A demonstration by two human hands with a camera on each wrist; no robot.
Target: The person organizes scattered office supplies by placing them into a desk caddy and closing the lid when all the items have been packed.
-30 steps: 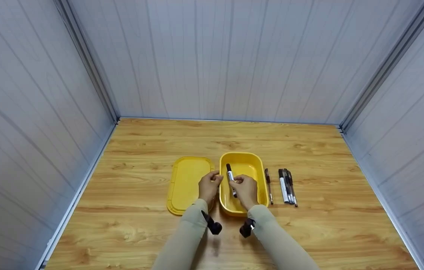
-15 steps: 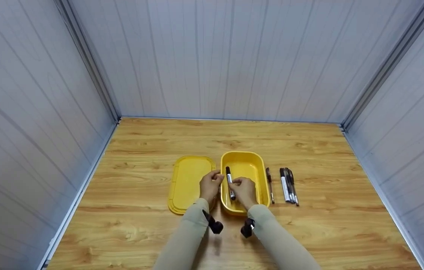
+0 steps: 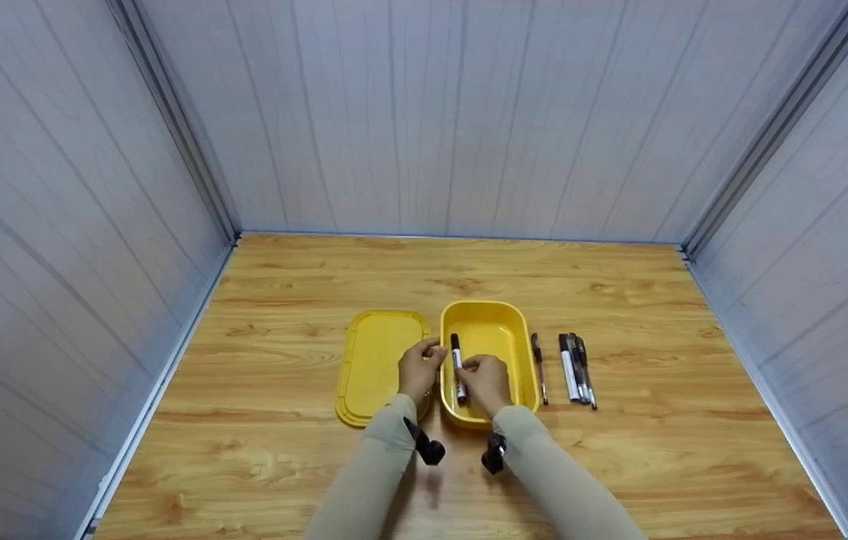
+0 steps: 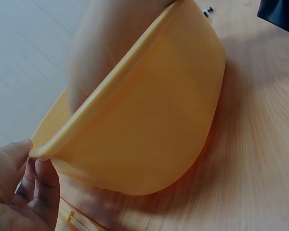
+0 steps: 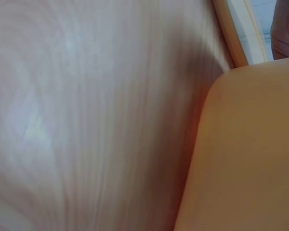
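My left hand (image 3: 419, 369) pinches the left rim of a yellow plastic box (image 3: 502, 306); in the left wrist view its thumb and fingers close on the box's edge (image 4: 101, 98). Inside the box, along its left side, lies a marker (image 3: 458, 366) with a black cap and a white barrel. My right hand (image 3: 489, 381) reaches down into the box, its thumb and fingers pinching the marker's lower half. Most of the right hand is hidden behind the box wall (image 5: 250, 149) in the right wrist view.
A yellow lid (image 3: 379, 367) lies left of the box. Just right of the box is a black-capped pen (image 3: 539, 367). Farther right, a white marker (image 3: 567, 367) and several dark pens (image 3: 581, 371) lie side by side. Pale panel walls (image 3: 424, 120) enclose the wooden table (image 3: 304, 262).
The marker has come down along the box's left side and swung nearly parallel to it, with the right hand following. My left hand stays at the rim.
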